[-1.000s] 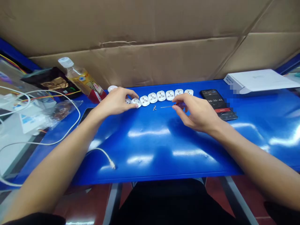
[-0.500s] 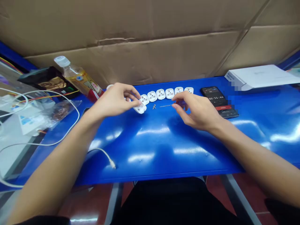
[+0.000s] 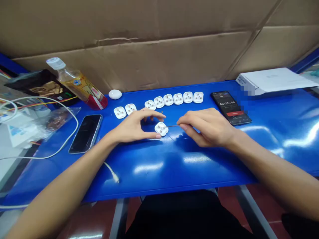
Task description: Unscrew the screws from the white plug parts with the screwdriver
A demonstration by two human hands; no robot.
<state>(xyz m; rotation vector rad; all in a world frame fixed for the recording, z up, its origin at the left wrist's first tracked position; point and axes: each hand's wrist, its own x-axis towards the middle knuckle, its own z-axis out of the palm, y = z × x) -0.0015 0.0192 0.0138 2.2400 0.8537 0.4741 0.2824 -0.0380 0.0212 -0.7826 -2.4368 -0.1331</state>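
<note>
My left hand [image 3: 136,127] grips a white three-pin plug base [image 3: 161,128] between thumb and fingers, just in front of the row. My right hand [image 3: 206,127] pinches a thin screwdriver [image 3: 172,125], its metal shaft reaching the plug base's right edge. Several similar white plug bases [image 3: 178,99] stand in a slanted row on the blue table [image 3: 199,166]. Two more [image 3: 125,110] lie left of my left hand. Tiny metal screws [image 3: 161,112] sit by my left fingertips, partly hidden.
A black phone [image 3: 86,133] lies to the left, and a phone showing a timer [image 3: 230,108] lies to the right. A plastic drink bottle [image 3: 77,84], a white cable [image 3: 50,132], a white round object [image 3: 115,94] and a white box [image 3: 274,79] surround the work area.
My left hand has carried the plug base out of the row, toward me and right, to the screwdriver's tip. My right hand has shifted slightly left. The view has moved slightly.
</note>
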